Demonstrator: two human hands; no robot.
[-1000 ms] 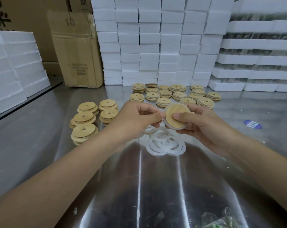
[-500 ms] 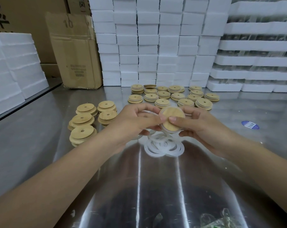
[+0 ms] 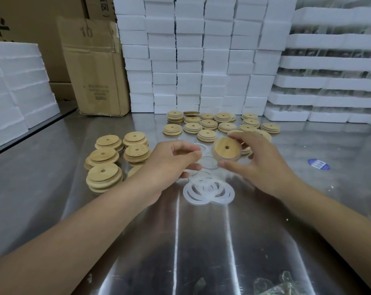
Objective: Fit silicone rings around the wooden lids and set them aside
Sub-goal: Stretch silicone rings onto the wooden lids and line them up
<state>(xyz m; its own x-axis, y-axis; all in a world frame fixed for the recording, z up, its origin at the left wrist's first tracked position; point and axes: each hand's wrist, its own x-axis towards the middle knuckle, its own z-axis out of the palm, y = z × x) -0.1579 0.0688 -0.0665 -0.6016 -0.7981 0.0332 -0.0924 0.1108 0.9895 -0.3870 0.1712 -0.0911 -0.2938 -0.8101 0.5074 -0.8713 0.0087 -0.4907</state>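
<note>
My right hand [image 3: 263, 165] pinches a round wooden lid [image 3: 226, 149] by its rim, tilted up toward me, with a pale silicone ring showing round its edge. My left hand [image 3: 171, 160] hovers just left of the lid and does not touch it; its fingers are curled and I see nothing in them. A loose pile of white silicone rings [image 3: 209, 192] lies on the steel table [image 3: 201, 241] below both hands. Stacks of bare lids [image 3: 103, 173] stand to the left. Low stacks of ringed lids [image 3: 209, 124] sit behind my hands.
White foam blocks [image 3: 189, 60] form a wall along the back, foam trays [image 3: 329, 81] at the right and more foam [image 3: 16, 86] at the left. A cardboard box [image 3: 95, 67] stands back left. A blue sticker [image 3: 318, 164] and a crumpled plastic bag [image 3: 276, 286] lie on the table.
Both hands were working on the lid together. My left hand has let go and drawn back left; my right hand has carried the lid slightly right and turned its top face toward me.
</note>
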